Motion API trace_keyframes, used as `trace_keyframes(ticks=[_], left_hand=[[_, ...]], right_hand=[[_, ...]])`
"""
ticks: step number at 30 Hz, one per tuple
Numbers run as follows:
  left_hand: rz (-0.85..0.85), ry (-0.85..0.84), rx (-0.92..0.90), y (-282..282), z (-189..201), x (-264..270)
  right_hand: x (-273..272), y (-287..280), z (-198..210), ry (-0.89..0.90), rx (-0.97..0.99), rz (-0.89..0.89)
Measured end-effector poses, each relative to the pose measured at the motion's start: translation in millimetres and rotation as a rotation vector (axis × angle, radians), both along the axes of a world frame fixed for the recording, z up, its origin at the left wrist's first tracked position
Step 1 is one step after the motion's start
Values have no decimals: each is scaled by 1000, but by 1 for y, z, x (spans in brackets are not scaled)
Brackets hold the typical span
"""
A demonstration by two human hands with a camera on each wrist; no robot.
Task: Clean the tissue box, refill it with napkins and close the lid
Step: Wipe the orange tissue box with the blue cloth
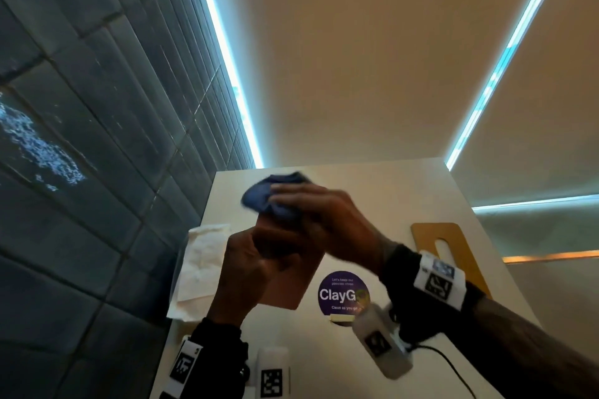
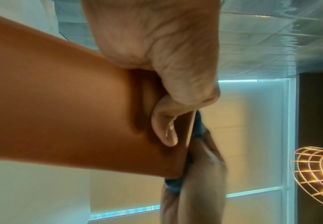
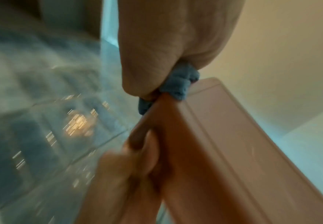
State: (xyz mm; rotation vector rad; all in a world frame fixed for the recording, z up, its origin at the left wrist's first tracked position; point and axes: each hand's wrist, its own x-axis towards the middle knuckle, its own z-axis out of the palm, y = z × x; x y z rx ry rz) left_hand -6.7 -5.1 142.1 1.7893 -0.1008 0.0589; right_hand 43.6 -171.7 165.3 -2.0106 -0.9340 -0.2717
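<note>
**Q:** Head view: what is shown, and how many of each?

**A:** Two hands, one brown panel (image 1: 291, 282) and one blue cloth (image 1: 269, 196), all held above a white worktop (image 1: 372, 191). The left hand (image 1: 246, 272) has its fingers curled round the panel's 6 o'clock half. The right hand (image 1: 327, 220) holds the bunched cloth against the panel's 12 o'clock end. The hands are close together, both on the same panel.

**Q:** And on the worktop itself?

**A:** There is one white paper bag (image 1: 202, 266) at 9 o'clock of the hands. One round purple sticker (image 1: 340, 293) is at 4 o'clock, and one wooden board (image 1: 453, 243) with a slot handle is at 3 o'clock. A dark tiled wall (image 1: 81, 107) fills the 9 o'clock side.

**Q:** What does the left wrist view add?

**A:** It shows the left thumb (image 2: 164, 130) lying flat on the panel's face, which the head view hides. One wire lamp shade (image 2: 317, 178) also appears at the 4 o'clock edge and in no other view. Only a dark sliver of the cloth shows here.

**Q:** And the right wrist view?

**A:** It shows the cloth squeezed in the right hand's grip, sitting on the panel's top corner. A raised rim runs along the panel's edge. The wall is blurred here, and the bag, sticker and board are out of frame.
</note>
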Motion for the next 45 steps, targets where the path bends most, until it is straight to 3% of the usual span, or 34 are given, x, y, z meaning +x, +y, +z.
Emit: trace_keyframes(ticks=[2, 4, 7, 10, 14, 17, 18, 19, 21, 22, 23, 24, 26, 28, 30, 33, 36, 40, 42, 45], left_hand=[[34, -16, 50, 8, 2, 3], [45, 10, 20, 16, 5, 5], [-70, 64, -122, 9, 13, 7], [-69, 71, -150, -3, 15, 8], [17, 41, 22, 7, 11, 9], [-35, 53, -6, 10, 11, 11], [-77, 131, 49, -3, 3, 6], [-13, 270, 149, -1, 10, 0], [298, 336, 738, -24, 15, 0], [279, 359, 491, -17, 13, 2], [174, 308, 80, 4, 10, -5], [-40, 255, -17, 0, 19, -7], [30, 89, -41, 13, 22, 0], [16, 16, -33, 17, 18, 5], [-44, 3, -24, 14, 13, 6], [7, 39, 39, 14, 9, 3], [-40, 56, -3, 6, 5, 0], [27, 52, -31, 9, -3, -2], [45, 41, -57, 12, -5, -3], [28, 11, -72, 13, -5, -4]], right_hand=[[16, -12, -2, 89, 31, -197], [3, -20, -10, 64, 2, -284], [-34, -9, -6, -72, -35, -103], [-24, 6, 13, -103, -90, 49], [10, -5, 18, 61, -69, -174], [-20, -5, 10, -34, -110, -169], [-32, 0, 11, -63, -126, -101], [-40, 6, 11, -88, -146, -29], [-37, 18, 15, -114, -159, 74], [-28, 21, 17, -102, -142, 84], [-16, 22, 19, -71, -119, 55], [-4, 21, 21, -31, -98, -11], [8, 13, 18, 58, -82, -174], [-5, 6, 8, 53, -100, -223], [-30, 8, 0, -5, -145, -108], [-38, 18, -1, -57, -176, 63], [-7, 21, 8, -13, -69, -13], [17, 5, -1, 140, 60, -237], [16, -6, -5, 331, 184, -342], [3, -16, -7, 604, 480, -362]])
